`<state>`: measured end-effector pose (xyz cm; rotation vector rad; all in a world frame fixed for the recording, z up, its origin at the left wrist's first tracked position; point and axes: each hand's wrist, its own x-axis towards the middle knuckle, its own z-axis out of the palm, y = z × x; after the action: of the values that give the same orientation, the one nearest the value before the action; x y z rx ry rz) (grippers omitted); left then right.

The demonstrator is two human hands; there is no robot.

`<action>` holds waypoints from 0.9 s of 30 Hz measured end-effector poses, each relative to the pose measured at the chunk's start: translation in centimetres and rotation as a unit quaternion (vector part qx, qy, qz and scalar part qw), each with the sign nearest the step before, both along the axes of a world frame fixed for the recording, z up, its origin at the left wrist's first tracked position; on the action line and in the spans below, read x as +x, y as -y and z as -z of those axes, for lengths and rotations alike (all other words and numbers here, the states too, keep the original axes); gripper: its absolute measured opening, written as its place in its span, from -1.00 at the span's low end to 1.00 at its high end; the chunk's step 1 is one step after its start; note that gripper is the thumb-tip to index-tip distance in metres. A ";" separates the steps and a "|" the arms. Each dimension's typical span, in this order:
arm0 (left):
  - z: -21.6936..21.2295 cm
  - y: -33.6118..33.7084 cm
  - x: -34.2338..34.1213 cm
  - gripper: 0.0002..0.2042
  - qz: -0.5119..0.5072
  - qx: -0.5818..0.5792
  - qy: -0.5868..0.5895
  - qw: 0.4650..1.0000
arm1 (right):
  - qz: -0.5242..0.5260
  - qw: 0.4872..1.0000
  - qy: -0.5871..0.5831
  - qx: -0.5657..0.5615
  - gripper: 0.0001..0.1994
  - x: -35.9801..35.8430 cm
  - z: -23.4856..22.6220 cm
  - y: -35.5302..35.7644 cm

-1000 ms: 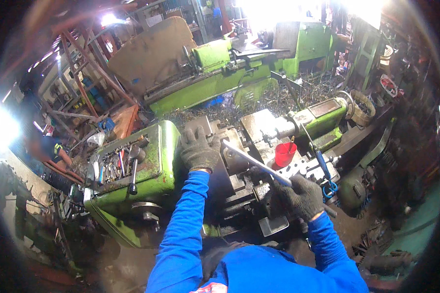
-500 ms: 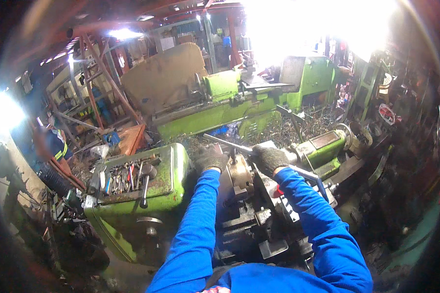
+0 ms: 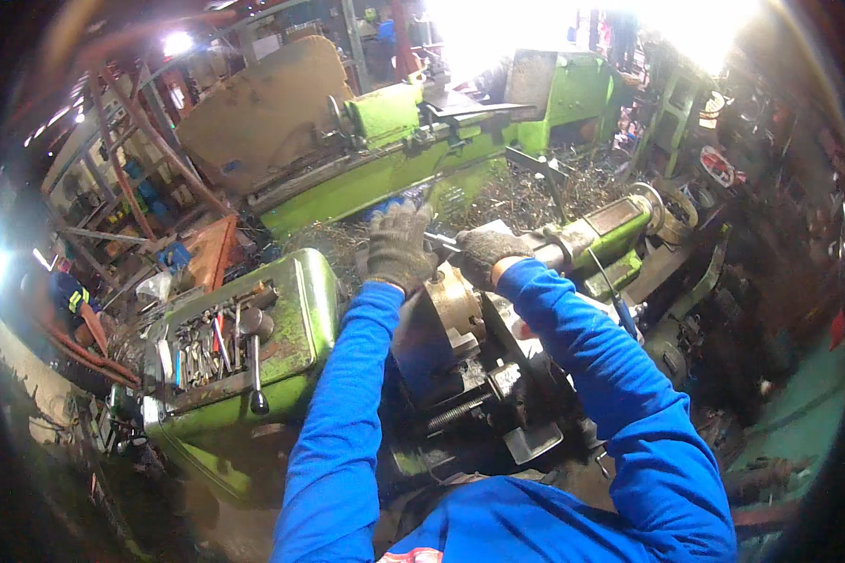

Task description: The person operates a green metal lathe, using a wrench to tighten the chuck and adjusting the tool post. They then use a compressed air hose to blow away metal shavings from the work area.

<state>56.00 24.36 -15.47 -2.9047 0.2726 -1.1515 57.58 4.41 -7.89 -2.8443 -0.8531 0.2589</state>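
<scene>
My left hand (image 3: 399,248), in a dark work glove, lies over the lathe's chuck with its back upward and its fingers stretched forward. Close to its thumb shows the end of a metal bar (image 3: 443,242). My right hand (image 3: 486,254), gloved too, is closed around that bar; the rest of the bar is hidden by the glove. Below both hands is the round steel chuck (image 3: 456,302). At its left stands the green headstock (image 3: 317,298), and to the right is the green tailstock (image 3: 620,221).
Several hand tools (image 3: 202,349) lie on the headstock top beside a lever with a black knob (image 3: 258,402). Metal shavings (image 3: 521,202) are heaped behind the lathe. Another green lathe (image 3: 347,192) stands beyond. At the far left a person (image 3: 70,296) is low down near red framing.
The view has shifted. The bar, which stretched long between both hands, now shows only a short end. My left hand has moved up and forward, its fingers straighter.
</scene>
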 end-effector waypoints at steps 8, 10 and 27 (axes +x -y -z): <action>-1.2 -1.9 4.7 -0.68 -0.049 0.050 -0.307 0.949 | 0.037 0.984 0.152 -0.083 -0.73 -5.7 -1.3 7.4; -1.6 -0.4 5.6 -0.69 -0.040 0.035 -0.301 0.952 | 0.100 0.971 0.207 -0.073 -0.71 -7.3 -1.2 11.4; -2.1 -1.3 8.4 -0.61 -0.077 -0.002 -0.363 0.929 | 0.207 0.947 0.229 -0.091 -0.72 -5.5 -2.2 9.5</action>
<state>64.36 25.62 -13.33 -3.1476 0.0290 -0.0147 52.09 -5.07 -5.70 -3.2187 -0.2735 -0.4142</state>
